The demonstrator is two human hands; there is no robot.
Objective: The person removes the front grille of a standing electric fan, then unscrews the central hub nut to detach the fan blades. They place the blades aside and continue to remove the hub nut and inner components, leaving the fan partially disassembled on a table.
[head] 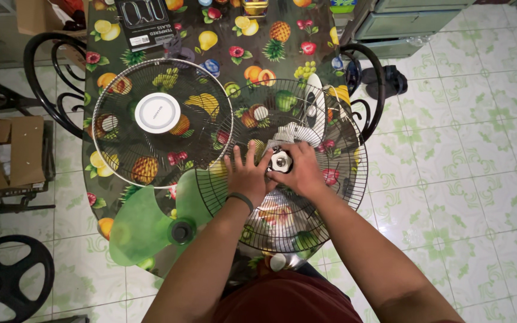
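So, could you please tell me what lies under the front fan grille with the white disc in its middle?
Through the front grille the fruit-patterned tablecloth shows: pineapples and other fruit. The white centre disc hides the cloth beneath it. The grille's lower edge meets the green fan blade; the overlap is unclear.

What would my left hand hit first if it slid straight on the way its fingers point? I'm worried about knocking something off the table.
Probably the front fan grille with the white centre cap, lying on the table just beyond the left hand; depth is hard to judge.
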